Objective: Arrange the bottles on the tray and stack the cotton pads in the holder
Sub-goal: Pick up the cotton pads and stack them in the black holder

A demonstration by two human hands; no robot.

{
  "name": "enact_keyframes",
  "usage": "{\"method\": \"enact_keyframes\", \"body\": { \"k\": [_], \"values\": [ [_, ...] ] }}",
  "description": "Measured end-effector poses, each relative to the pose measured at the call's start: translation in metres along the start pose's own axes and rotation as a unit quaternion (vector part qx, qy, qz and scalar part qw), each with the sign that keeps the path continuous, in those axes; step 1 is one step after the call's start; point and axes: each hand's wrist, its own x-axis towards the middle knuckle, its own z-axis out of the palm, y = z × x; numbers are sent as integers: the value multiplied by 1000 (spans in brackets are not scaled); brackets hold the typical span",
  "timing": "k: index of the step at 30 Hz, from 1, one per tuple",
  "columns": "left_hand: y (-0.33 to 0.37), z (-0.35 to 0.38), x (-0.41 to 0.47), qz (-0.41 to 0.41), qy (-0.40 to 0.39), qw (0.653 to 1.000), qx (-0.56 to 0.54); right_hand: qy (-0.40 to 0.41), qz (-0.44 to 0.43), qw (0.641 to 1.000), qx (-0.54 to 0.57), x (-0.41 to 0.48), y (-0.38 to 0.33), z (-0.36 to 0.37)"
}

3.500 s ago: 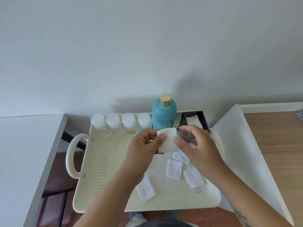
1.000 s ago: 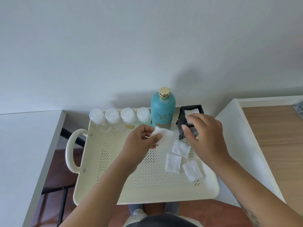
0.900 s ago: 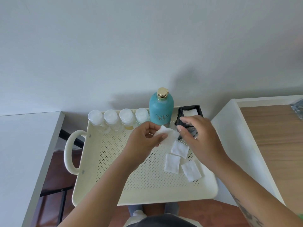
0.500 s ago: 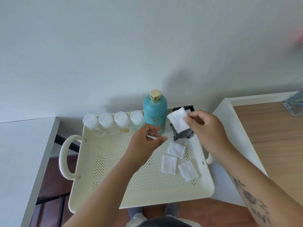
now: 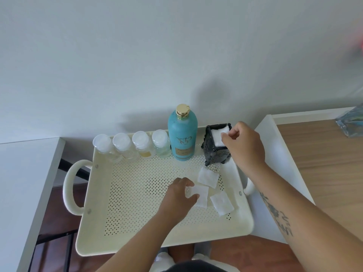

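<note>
A cream perforated tray with handles holds several small clear bottles and a tall teal bottle along its far edge. At the far right corner stands a black holder with white cotton pads stacked inside. My right hand is over the holder, its fingertips pinching the top pad at the holder's mouth. Three loose pads lie on the tray floor: one near the holder, one at the right, and one that my left hand pinches at its edge.
A white table lies to the left and a wood-topped table with a white edge to the right. A clear plastic item sits at the far right. A white wall rises behind the tray. Dark floor shows below.
My right hand has carried the pad it took from my left hand to the holder's mouth. My left hand has dropped to the tray and pinched a loose pad.
</note>
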Motion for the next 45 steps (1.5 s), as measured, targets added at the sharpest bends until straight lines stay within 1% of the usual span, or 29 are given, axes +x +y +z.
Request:
{"method": "enact_keyframes", "body": {
  "k": [2, 4, 7, 9, 11, 14, 22, 24, 26, 29, 37, 42, 45],
  "values": [
    [-2, 4, 2, 3, -2, 1000, 16, 23, -56, 998, -36, -2, -3, -3],
    [-5, 7, 3, 1, 0, 1000, 22, 36, -134, 989, -59, -6, -5, -6],
    [-9, 10, 5, -6, 3, 1000, 19, 18, -236, 967, -100, -15, -3, -5],
    [-9, 11, 6, -5, 4, 1000, 19, 9, -284, 950, -133, -21, 0, -1],
    [-9, 11, 6, 0, 2, 1000, 25, 10, -311, 938, -155, -25, 5, 2],
    [-11, 11, 7, 7, 2, 1000, 30, 5, -317, 932, -176, -27, 12, 7],
    [-12, 14, 9, 21, 0, 999, 45, -60, -290, 928, -225, -22, 12, 10],
    [-12, 15, 9, 22, 4, 999, 45, -51, -293, 932, -208, -20, 10, 8],
    [-13, 16, 9, 24, 8, 999, 48, -25, -304, 935, -181, -20, 7, 4],
    [-11, 17, 9, 27, 14, 998, 61, 4, -325, 931, -167, -21, 6, 2],
    [-4, 16, 8, 29, 1, 993, 116, -49, -307, 928, -208, -25, 20, 7],
    [-1, 15, 10, 26, 9, 993, 115, -72, -289, 928, -222, -26, 18, 7],
    [-1, 15, 11, 25, 4, 993, 117, -67, -287, 931, -216, -24, 15, 5]
  ]
}}
